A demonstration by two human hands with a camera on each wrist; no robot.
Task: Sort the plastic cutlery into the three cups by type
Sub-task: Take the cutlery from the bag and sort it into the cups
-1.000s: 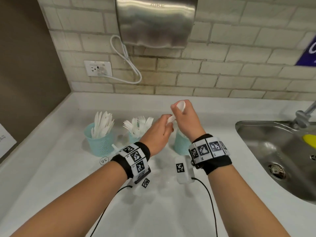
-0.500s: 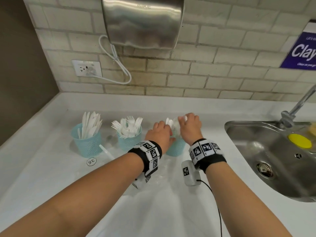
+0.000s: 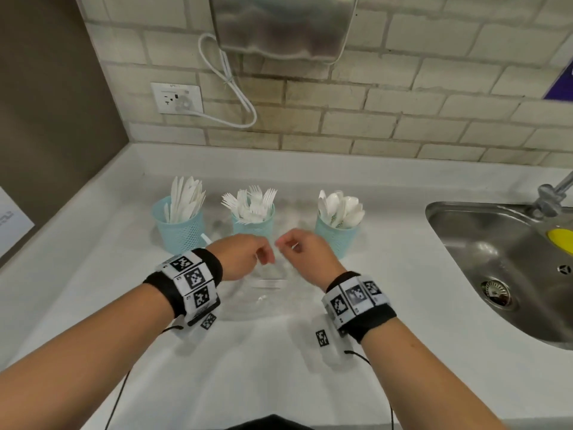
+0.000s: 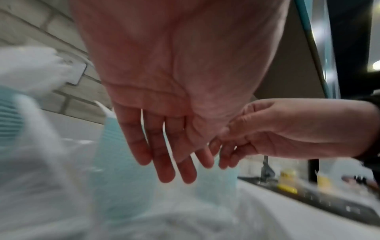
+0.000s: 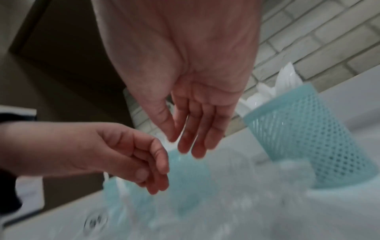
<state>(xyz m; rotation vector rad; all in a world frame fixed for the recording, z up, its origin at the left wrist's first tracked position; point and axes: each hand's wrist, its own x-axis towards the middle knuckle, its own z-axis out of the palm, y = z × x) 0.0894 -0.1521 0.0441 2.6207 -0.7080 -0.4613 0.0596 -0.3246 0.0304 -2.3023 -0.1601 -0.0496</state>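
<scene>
Three teal mesh cups stand in a row on the white counter. The left cup (image 3: 179,231) holds knives, the middle cup (image 3: 252,223) forks, and the right cup (image 3: 336,238) spoons (image 3: 341,206). Just in front of the middle cup, my left hand (image 3: 259,257) and right hand (image 3: 290,246) hover close together. Both hold nothing. The left wrist view shows my left fingers (image 4: 166,162) straight. My right fingers (image 5: 193,139) hang loosely, with the spoon cup (image 5: 298,139) beside them. A white cutlery handle (image 3: 206,238) pokes out behind my left wrist.
Crumpled clear plastic wrap (image 3: 266,293) lies on the counter under my hands. A steel sink (image 3: 496,249) with a tap (image 3: 552,193) and a yellow item (image 3: 561,240) is at the right. A hand dryer (image 3: 285,26) hangs on the brick wall above.
A second ago both hands held a white spoon above the right cup. They lowered it into that cup, let go and drew back towards me, empty.
</scene>
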